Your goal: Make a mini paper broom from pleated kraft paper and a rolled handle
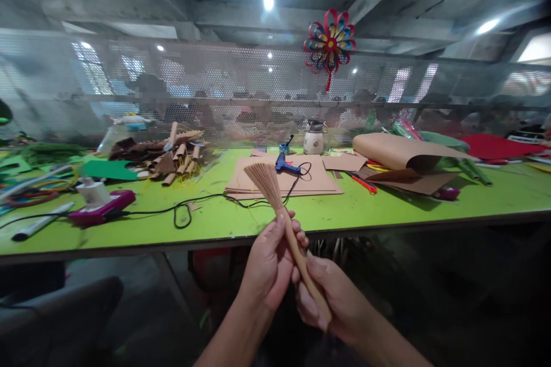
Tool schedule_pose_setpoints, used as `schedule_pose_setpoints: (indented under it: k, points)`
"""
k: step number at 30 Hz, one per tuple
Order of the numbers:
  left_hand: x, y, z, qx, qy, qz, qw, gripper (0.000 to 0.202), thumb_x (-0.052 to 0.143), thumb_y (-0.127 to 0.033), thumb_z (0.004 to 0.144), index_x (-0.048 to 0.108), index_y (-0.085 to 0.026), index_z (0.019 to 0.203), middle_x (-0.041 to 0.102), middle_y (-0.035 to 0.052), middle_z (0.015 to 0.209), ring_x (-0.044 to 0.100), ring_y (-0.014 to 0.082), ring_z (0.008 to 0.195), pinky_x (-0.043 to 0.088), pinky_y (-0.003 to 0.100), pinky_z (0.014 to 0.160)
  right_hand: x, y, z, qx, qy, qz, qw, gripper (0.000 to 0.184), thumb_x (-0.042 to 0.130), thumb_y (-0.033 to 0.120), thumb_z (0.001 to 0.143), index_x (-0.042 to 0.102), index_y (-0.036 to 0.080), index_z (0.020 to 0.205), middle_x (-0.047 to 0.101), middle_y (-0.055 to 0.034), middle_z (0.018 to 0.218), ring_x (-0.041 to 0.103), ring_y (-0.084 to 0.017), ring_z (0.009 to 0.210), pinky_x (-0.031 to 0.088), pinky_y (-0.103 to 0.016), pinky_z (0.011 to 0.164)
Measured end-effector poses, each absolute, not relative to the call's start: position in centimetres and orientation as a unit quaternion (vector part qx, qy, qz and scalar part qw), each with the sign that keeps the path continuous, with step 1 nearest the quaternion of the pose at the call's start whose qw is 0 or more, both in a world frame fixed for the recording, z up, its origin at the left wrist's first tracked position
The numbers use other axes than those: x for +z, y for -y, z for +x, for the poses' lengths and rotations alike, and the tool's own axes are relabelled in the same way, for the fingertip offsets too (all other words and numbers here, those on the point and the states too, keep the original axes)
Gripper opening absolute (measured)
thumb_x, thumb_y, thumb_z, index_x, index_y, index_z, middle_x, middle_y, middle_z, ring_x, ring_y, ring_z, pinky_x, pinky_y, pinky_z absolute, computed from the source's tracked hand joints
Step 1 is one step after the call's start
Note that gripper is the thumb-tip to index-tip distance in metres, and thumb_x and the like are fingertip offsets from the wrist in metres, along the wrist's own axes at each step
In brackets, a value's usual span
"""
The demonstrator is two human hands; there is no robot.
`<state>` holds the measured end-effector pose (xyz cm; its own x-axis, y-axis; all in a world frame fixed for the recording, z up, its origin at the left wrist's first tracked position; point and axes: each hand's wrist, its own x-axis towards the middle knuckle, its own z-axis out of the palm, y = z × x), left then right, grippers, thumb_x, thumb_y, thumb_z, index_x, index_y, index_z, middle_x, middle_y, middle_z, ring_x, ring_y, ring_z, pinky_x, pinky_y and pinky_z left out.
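A strip of brown kraft paper, pleated into a folded fan, is held up in front of the table's edge. Its upper end spreads into narrow pleats, while the lower part is pressed into a slim bundle. My left hand closes around the middle of it, thumb on top. Lower down, my right hand grips the bundle near its bottom end. Behind the fan, a blue glue gun lies on a stack of brown paper sheets.
A green table spans the view. On the left are a purple power strip, a black cable and a pile of brown paper rolls. A curled kraft sheet, a red-handled tool and a white jug are farther right.
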<state>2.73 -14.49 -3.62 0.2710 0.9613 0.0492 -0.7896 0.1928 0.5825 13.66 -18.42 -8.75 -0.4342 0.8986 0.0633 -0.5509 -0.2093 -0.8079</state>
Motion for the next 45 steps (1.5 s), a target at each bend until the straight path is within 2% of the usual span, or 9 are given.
schedule_pose_setpoints:
  k: [4,9,14,21,27,32,37,41,45]
  points:
    - [-3.5,14.0,2.6,0.591,-0.159,0.253,0.749,0.01,0.06,-0.02,0.086,0.061,-0.011,0.09,0.054,0.0014,0.072,0.053,0.0092,0.062,0.048,0.022,0.061,-8.4,19.5,13.5,0.648,0.496,-0.354,0.458,0.04,0.053,0.056,0.088,0.052,0.015,0.091,0.056,0.0048,0.051,0.043,-0.004,0.035,0.032,-0.014,0.036]
    - [-3.5,13.8,2.8,0.585,-0.166,0.268,0.747,0.012,0.061,-0.022,0.086,0.059,-0.011,0.087,0.055,0.0012,0.069,0.053,0.0097,0.06,0.046,0.021,0.058,-7.6,20.5,13.3,0.566,0.551,-0.431,0.437,0.045,0.05,0.062,0.086,0.049,0.017,0.091,0.042,0.0104,0.048,0.032,-0.004,0.036,0.027,-0.014,0.034]
    - [-3.6,14.1,2.7,0.566,-0.157,0.285,0.757,0.014,0.059,-0.027,0.088,0.056,-0.014,0.09,0.055,-0.0002,0.068,0.052,0.0092,0.057,0.043,0.021,0.056,-6.9,20.7,13.1,0.602,0.523,-0.4,0.451,0.043,0.047,0.061,0.088,0.047,0.018,0.087,0.033,0.0112,0.049,0.025,-0.004,0.04,0.019,-0.015,0.036]
    - [-3.9,14.0,2.7,0.553,-0.136,0.302,0.764,0.015,0.051,-0.03,0.093,0.053,-0.015,0.089,0.051,-0.0021,0.064,0.05,0.0089,0.055,0.039,0.021,0.056,-7.6,20.1,13.0,0.632,0.497,-0.374,0.462,0.038,0.053,0.056,0.087,0.048,0.019,0.095,0.026,0.0125,0.051,0.018,-0.004,0.04,0.017,-0.017,0.038]
    - [-4.1,13.7,3.1,0.563,-0.188,0.312,0.742,0.021,0.054,-0.038,0.091,0.05,-0.017,0.09,0.05,-0.0033,0.063,0.05,0.0096,0.055,0.039,0.021,0.055,-8.1,19.7,13.1,0.513,0.596,-0.45,0.423,0.038,0.044,0.052,0.094,0.05,0.017,0.107,0.042,0.007,0.058,0.035,-0.007,0.045,0.028,-0.018,0.04]
    - [-3.8,14.3,3.4,0.573,-0.224,0.315,0.722,0.024,0.063,-0.037,0.085,0.048,-0.017,0.087,0.051,-0.0042,0.061,0.05,0.0092,0.054,0.039,0.02,0.053,-7.9,20.1,13.1,0.493,0.611,-0.444,0.432,0.045,0.04,0.051,0.095,0.046,0.019,0.126,0.038,0.0068,0.06,0.032,-0.009,0.049,0.03,-0.021,0.046]
    - [-3.6,14.9,3.8,0.581,-0.24,0.303,0.717,0.032,0.066,-0.044,0.081,0.048,-0.018,0.085,0.048,-0.0054,0.059,0.047,0.0084,0.05,0.036,0.019,0.049,-7.7,20.3,13.1,0.474,0.614,-0.416,0.475,0.049,0.047,0.055,0.09,0.057,0.018,0.121,0.053,-0.0002,0.069,0.044,-0.015,0.062,0.041,-0.026,0.062]
    - [-3.4,15.1,3.7,0.583,-0.232,0.302,0.718,0.033,0.064,-0.047,0.082,0.049,-0.017,0.085,0.047,-0.0052,0.059,0.045,0.0079,0.049,0.035,0.019,0.049,-8.7,20.4,13.2,0.479,0.615,-0.427,0.459,0.045,0.045,0.056,0.09,0.056,0.019,0.113,0.047,0.0025,0.064,0.038,-0.013,0.055,0.036,-0.024,0.053]
    - [-3.2,15.1,3.3,0.601,-0.206,0.304,0.71,0.024,0.064,-0.036,0.084,0.05,-0.016,0.087,0.047,-0.0048,0.059,0.045,0.0078,0.051,0.035,0.02,0.051,-10.2,20.8,13.2,0.403,0.649,-0.472,0.439,0.04,0.04,0.056,0.092,0.055,0.018,0.097,0.047,0.0022,0.065,0.04,-0.011,0.054,0.033,-0.023,0.052]
